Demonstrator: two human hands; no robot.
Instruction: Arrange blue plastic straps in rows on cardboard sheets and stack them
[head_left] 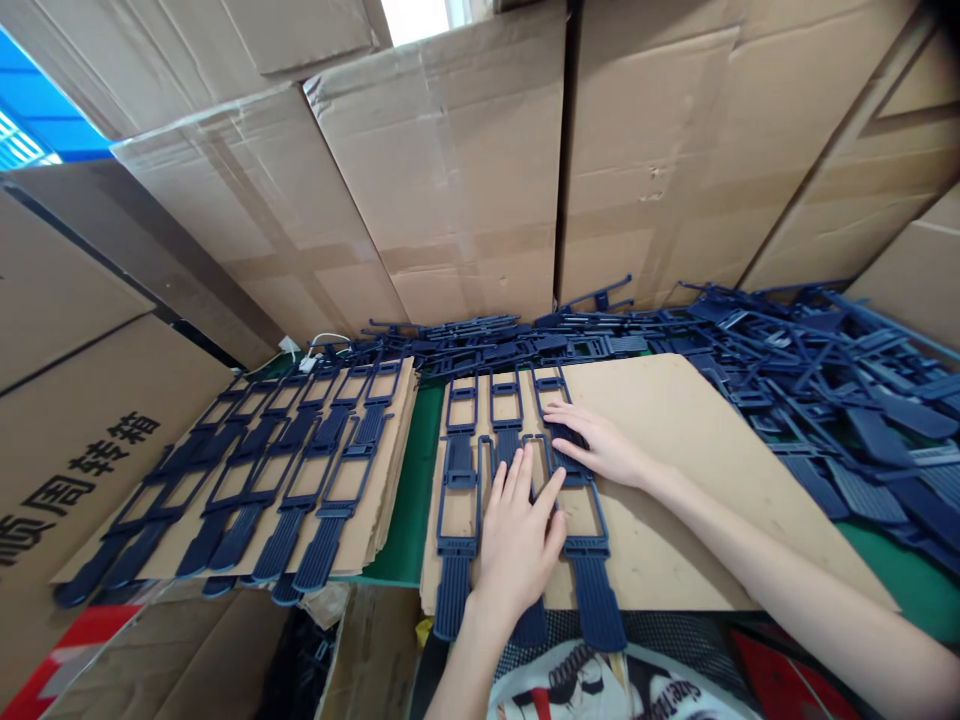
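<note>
A sheet of brown cardboard lies before me, bearing two rows of dark blue plastic frame pieces with ribbed paddle-like ends. My left hand rests over the middle piece of the front row, fingers spread, hiding much of it. My right hand lies with fingers stretched out over the ribbed end of the back row's rightmost piece, touching it. Just below, the front row's rightmost piece has its ribbed end past the cardboard's front edge. A similar piece lies left of my left hand.
To the left, a stack of cardboard sheets carries more blue pieces in rows. Loose blue pieces are heaped along the back and right. Large cardboard boxes wall the far side. A green table surface shows between the stacks.
</note>
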